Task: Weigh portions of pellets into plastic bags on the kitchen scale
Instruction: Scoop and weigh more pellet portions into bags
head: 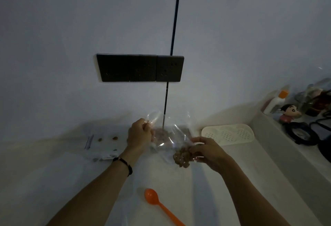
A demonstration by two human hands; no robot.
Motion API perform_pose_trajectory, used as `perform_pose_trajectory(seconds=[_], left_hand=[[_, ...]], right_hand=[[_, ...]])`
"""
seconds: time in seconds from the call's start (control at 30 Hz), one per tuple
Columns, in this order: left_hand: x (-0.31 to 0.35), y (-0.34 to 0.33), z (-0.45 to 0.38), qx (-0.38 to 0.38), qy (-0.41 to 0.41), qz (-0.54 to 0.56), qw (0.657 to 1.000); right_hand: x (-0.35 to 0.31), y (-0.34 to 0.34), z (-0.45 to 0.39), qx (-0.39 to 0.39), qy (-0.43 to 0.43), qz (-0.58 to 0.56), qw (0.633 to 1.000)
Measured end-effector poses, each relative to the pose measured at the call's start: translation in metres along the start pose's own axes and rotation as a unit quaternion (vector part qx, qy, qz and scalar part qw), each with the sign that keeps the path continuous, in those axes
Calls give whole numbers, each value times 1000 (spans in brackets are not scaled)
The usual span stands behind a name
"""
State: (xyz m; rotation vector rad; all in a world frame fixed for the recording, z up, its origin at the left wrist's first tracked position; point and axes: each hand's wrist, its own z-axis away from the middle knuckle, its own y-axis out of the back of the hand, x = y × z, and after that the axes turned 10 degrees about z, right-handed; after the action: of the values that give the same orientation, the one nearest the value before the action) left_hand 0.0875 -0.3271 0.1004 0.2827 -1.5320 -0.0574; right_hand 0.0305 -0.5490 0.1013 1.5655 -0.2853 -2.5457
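A clear plastic bag (168, 136) hangs stretched between both hands above the white counter. My left hand (139, 134) pinches its upper left edge. Lower down on the right, my right hand (204, 149) grips the bag beside a clump of brown pellets (180, 156) that sits inside it. More pellets (161, 133) show dimly through the plastic behind, and I cannot tell what holds them. Two loose pellets (107, 139) lie on a pale flat thing at the left, perhaps the scale. An orange plastic spoon (157, 202) lies on the counter nearer to me.
A white perforated tray (227, 134) lies at the right by the wall. On a raised ledge at the far right stand a bottle with an orange cap (275, 102), a small figurine (288, 113) and dark objects. Dark wall sockets (139, 68) are mounted above the counter.
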Motion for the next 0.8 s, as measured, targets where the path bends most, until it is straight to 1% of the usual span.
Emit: perform_pose_trajectory(seconds=[0.03, 0.07, 0.13, 0.2, 0.23, 0.3, 0.33, 0.37, 0.43, 0.5, 0.53, 0.6, 0.63, 0.7, 0.77, 0.8], left_hand=[[-8, -3, -5, 10, 13, 3, 1000], [-14, -6, -8, 13, 17, -17, 1000], [-26, -10, -16, 19, -7, -90, 996], [-36, -17, -23, 23, -20, -142, 989], [-41, -21, -25, 18, -28, -156, 987], [-46, -27, -28, 3, -41, -217, 975], [-50, -30, -28, -1, -72, -257, 964], [-59, -33, -30, -14, -129, -297, 946], [-75, -39, -32, -48, -254, -367, 894], [-85, -46, -34, -105, -289, -430, 849], [-90, -48, -34, -130, -274, -456, 836], [-98, -53, -34, -160, -263, -486, 818], [-102, -56, -35, -161, -269, -488, 815], [-103, -56, -36, -156, -284, -478, 816], [-104, -58, -39, -150, -301, -461, 821], [-103, -58, -40, -153, -303, -459, 821]], right_hand=[[0, 2, -10, 43, -5, -28, 999], [-1, 5, -22, 86, -8, -57, 995], [-4, 9, -46, 149, -10, -92, 984], [-7, 9, -70, 181, -10, -81, 980], [-9, 8, -79, 192, -11, -64, 979], [-11, 5, -97, 202, -9, -30, 979], [-12, 4, -107, 200, -8, -16, 980], [-12, 3, -116, 199, -5, 1, 980], [-11, 2, -132, 197, 4, 47, 979], [-10, 0, -144, 193, 12, 123, 973], [-9, -1, -147, 190, 15, 173, 966], [-5, -5, -146, 202, 46, 278, 938], [-2, -8, -140, 215, 80, 333, 915], [11, -16, -125, 216, 182, 443, 851], [30, -21, -114, 170, 259, 519, 797], [40, -21, -113, 144, 275, 541, 782]])
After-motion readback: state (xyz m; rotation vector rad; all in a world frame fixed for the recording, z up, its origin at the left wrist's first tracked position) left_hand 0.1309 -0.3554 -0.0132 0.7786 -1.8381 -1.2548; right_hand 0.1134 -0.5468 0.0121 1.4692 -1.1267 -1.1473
